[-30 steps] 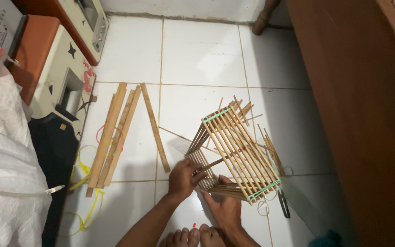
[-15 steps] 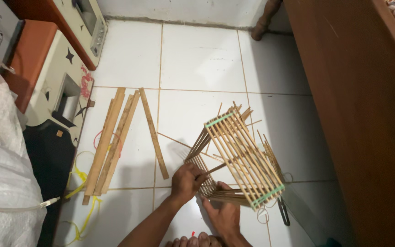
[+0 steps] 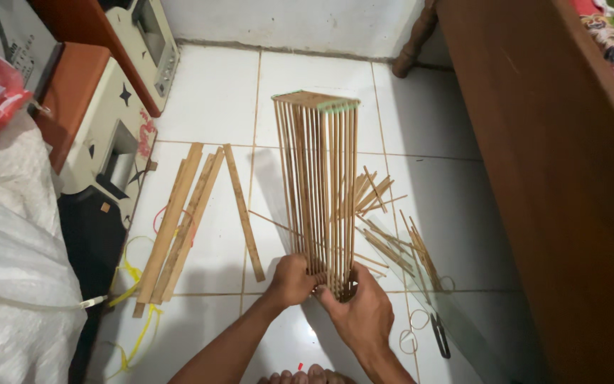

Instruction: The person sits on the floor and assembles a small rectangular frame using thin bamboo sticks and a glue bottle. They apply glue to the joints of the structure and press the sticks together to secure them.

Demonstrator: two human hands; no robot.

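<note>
A tall cage-like frame of thin bamboo sticks (image 3: 319, 185) stands upright on the white tiled floor, with a green-edged end at the top. My left hand (image 3: 291, 279) grips its lower left side. My right hand (image 3: 361, 311) holds its lower right corner from the front. Loose thin sticks (image 3: 385, 220) lie scattered on the tiles just right of the frame.
Several flat bamboo slats (image 3: 186, 213) lie left of the frame. Rubber bands (image 3: 412, 331) and dark scissors (image 3: 440, 337) lie by my right hand. A wooden furniture side (image 3: 556, 199) fills the right. A white sack (image 3: 15, 284) and a machine (image 3: 101, 142) stand left.
The stick frame lay tilted on the floor before; now it stands upright on end, turned up by both hands. The camera view has come closer.
</note>
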